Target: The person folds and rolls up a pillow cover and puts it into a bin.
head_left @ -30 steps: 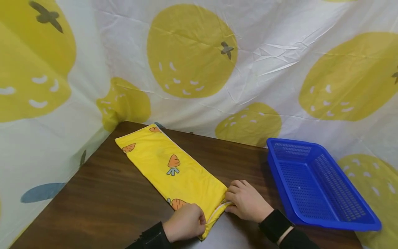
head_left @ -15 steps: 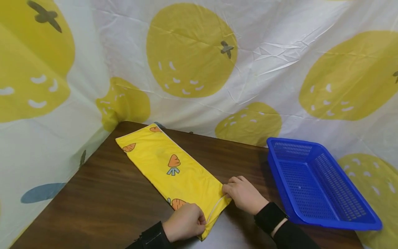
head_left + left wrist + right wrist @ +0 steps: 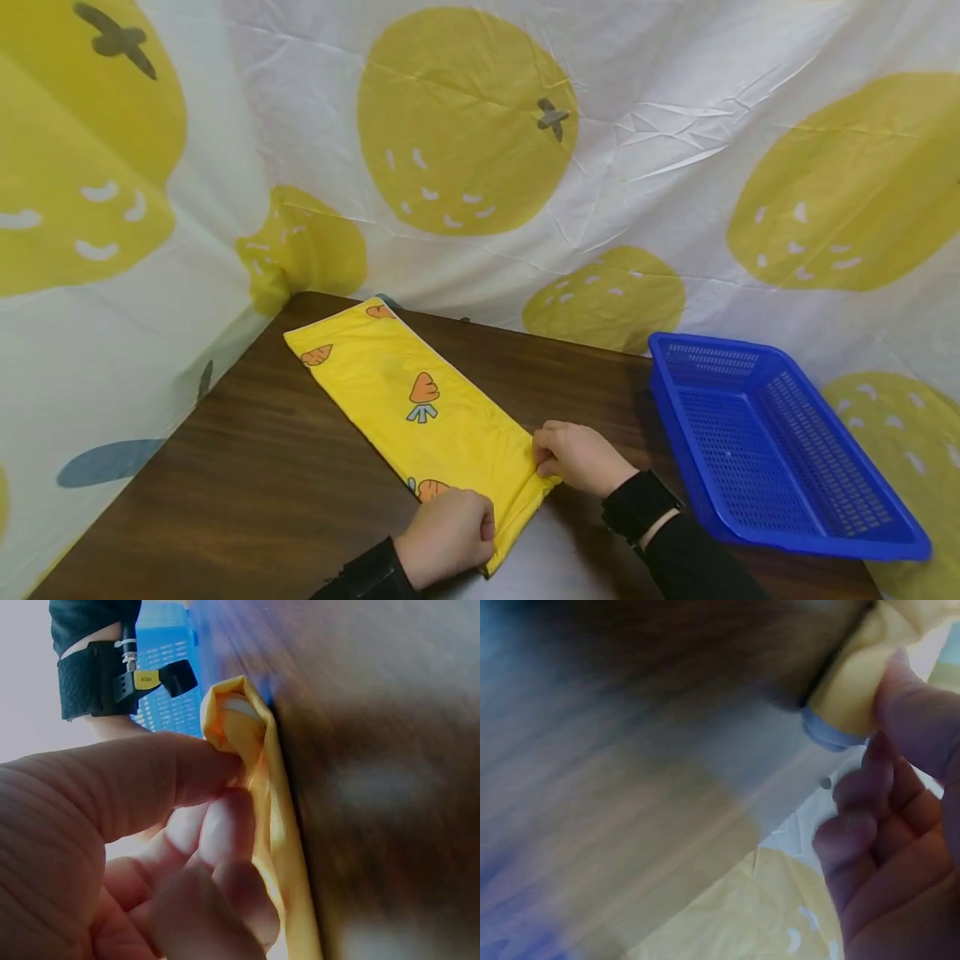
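A yellow cloth (image 3: 397,375) printed with orange carrots lies as a long flat strip, slanting from the far left of the table toward me. White piping shows along its far edges. At its near end my left hand (image 3: 452,533) pinches the left corner between thumb and fingers. My right hand (image 3: 581,454) pinches the right corner, and the end between the two hands is turned over in a narrow fold. Close up in the left wrist view, the folded cloth edge (image 3: 281,840) runs past the thumb tip. The right wrist view shows cloth (image 3: 847,690) under the right thumb.
A blue perforated plastic basket (image 3: 675,417) stands on the right of the dark wooden table (image 3: 247,467), close to my right forearm. A white curtain (image 3: 465,275) with yellow fruit prints hangs along the back and left table edges.
My right hand has shifted slightly left and away from me, turning the near end over. The white piping there is now hidden. My left hand stays at its corner.
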Action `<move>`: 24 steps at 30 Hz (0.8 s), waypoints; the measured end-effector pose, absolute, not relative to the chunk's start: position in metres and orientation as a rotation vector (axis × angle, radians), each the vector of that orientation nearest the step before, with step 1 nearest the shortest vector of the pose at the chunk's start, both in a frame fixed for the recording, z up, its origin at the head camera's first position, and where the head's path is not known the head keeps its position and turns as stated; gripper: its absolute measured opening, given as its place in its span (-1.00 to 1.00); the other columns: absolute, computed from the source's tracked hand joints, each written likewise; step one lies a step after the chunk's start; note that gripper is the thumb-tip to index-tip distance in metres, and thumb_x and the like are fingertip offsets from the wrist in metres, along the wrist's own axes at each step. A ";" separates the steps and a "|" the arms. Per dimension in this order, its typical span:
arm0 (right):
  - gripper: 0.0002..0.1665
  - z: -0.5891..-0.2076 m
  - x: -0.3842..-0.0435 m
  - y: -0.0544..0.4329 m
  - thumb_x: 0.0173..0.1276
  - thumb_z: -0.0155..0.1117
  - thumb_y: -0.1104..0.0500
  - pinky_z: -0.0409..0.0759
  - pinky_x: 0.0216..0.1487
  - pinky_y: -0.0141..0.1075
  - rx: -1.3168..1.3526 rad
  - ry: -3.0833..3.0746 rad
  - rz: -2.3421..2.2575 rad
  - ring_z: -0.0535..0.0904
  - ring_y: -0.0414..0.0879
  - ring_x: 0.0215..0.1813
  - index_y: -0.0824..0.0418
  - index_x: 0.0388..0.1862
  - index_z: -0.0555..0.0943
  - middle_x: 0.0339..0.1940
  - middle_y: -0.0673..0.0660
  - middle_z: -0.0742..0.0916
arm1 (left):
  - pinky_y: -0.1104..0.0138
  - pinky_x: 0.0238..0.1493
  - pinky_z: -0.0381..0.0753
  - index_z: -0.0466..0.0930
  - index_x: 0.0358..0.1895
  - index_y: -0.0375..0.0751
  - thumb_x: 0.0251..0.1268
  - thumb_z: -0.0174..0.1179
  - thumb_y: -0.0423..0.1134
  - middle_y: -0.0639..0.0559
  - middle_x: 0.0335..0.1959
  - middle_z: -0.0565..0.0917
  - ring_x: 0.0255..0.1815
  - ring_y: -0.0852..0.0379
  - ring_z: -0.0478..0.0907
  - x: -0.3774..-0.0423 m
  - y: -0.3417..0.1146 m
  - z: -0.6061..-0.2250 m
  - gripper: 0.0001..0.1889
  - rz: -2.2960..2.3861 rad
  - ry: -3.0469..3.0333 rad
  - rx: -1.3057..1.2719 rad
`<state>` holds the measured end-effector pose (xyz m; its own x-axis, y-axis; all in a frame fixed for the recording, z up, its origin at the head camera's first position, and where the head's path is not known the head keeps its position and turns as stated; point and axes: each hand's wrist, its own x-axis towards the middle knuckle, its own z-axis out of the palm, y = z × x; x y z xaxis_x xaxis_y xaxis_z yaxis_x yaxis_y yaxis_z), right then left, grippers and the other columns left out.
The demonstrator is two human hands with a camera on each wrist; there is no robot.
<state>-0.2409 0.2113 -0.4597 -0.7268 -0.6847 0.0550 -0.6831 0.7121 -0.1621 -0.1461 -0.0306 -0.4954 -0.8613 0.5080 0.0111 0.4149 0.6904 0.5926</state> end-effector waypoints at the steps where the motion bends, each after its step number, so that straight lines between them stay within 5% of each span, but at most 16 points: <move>1: -0.78 -0.460 -0.240 0.212 0.29 0.60 0.19 0.57 -0.20 -0.36 -1.159 2.889 -0.286 0.47 -0.24 -0.31 0.03 -0.30 0.66 -0.35 -0.11 0.59 | 0.38 -0.55 0.37 0.57 -0.56 0.06 0.14 0.45 -0.29 0.31 -0.63 0.49 -0.61 0.32 0.38 -0.143 -0.029 -0.489 -0.75 0.855 2.780 0.789; 9: -0.81 -0.459 -0.231 0.220 0.36 0.47 0.39 0.74 -0.08 -0.31 -1.325 2.846 -0.242 0.64 -0.23 -0.22 0.10 -0.26 0.74 -0.25 -0.04 0.74 | 0.36 -0.43 0.48 0.86 -0.35 0.13 0.23 0.43 -0.25 0.29 -0.36 0.74 -0.40 0.36 0.56 -0.127 -0.017 -0.463 -0.89 0.593 2.805 0.882; 13: -0.78 -0.458 -0.228 0.226 0.28 0.53 0.41 0.75 0.04 -0.25 -1.382 2.845 -0.197 0.71 -0.14 -0.08 0.12 -0.20 0.81 -0.13 0.00 0.81 | 0.33 -0.50 0.44 0.82 -0.41 0.11 0.17 0.50 -0.12 0.32 -0.47 0.71 -0.48 0.38 0.51 -0.128 -0.018 -0.469 -0.95 0.607 2.797 0.896; 18: -0.61 -0.459 -0.225 0.229 0.04 0.74 0.24 0.68 0.15 -0.18 -1.383 2.869 -0.149 0.64 -0.08 0.02 0.11 -0.11 0.85 0.00 0.03 0.81 | 0.27 -0.56 0.38 0.70 -0.48 0.10 0.09 0.62 0.09 0.33 -0.59 0.56 -0.55 0.36 0.42 -0.130 -0.017 -0.477 -0.71 0.528 2.818 0.921; 24: -0.71 -0.464 -0.227 0.228 0.08 0.74 0.16 0.67 0.13 -0.18 -1.540 2.932 -0.082 0.63 -0.08 -0.01 0.05 -0.19 0.86 -0.06 0.01 0.81 | 0.31 -0.58 0.31 0.55 -0.52 0.04 0.14 0.57 -0.08 0.24 -0.65 0.46 -0.61 0.27 0.38 -0.119 -0.011 -0.469 -0.69 0.336 2.976 0.953</move>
<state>-0.2266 0.2279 -0.4638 -0.5561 -0.8126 0.1741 -0.8211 0.5696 0.0358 -0.1193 -0.0112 -0.4691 -0.8162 0.5741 0.0656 0.5743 0.7934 0.2019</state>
